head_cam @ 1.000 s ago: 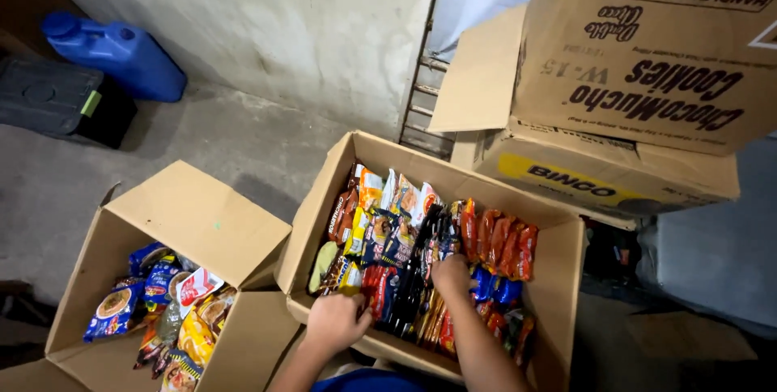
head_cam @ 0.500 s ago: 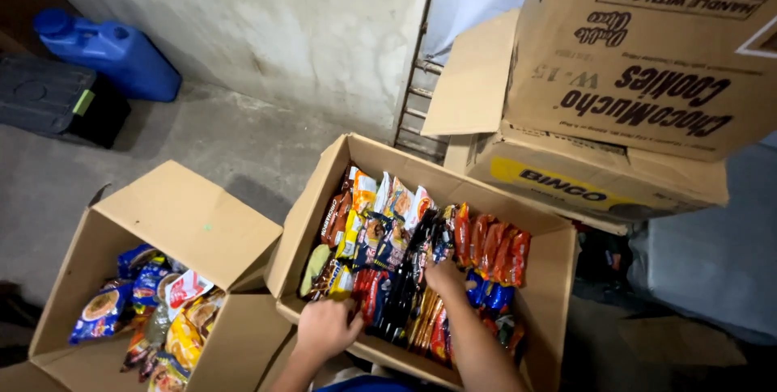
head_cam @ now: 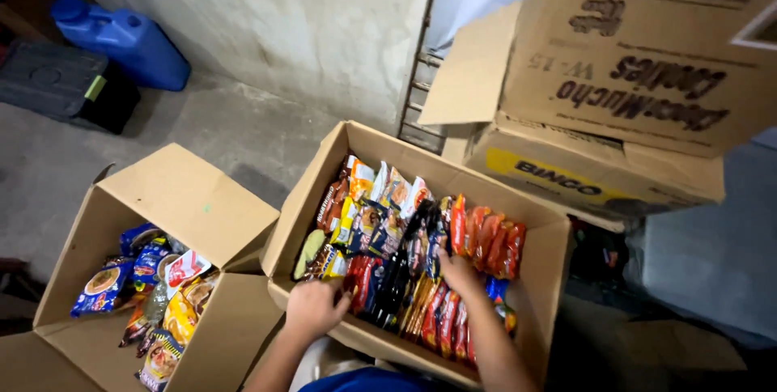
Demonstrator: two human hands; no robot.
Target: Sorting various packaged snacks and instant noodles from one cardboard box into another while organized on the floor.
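Observation:
An open cardboard box (head_cam: 301, 196) in front of me is packed with upright snack packets in red, orange, yellow and black. My left hand (head_cam: 314, 308) rests at the near left edge of the box, its fingers curled onto the red packets (head_cam: 362, 277) there. My right hand (head_cam: 459, 271) reaches into the middle of the box, its fingers in among dark packets (head_cam: 421, 234) and beside a row of red-orange packets (head_cam: 486, 240). I cannot tell whether either hand grips a packet.
A second open cardboard box (head_cam: 190, 198) at the left holds several loose blue and yellow packets (head_cam: 150, 279). Stacked printed cartons (head_cam: 639, 93) stand at the back right. A blue jerry can (head_cam: 121, 40) and a dark case (head_cam: 61, 88) sit on the concrete floor by the wall.
The view has shifted slightly. My right hand has moved deeper into the middle of the box, and my left hand has come up to the box's near edge.

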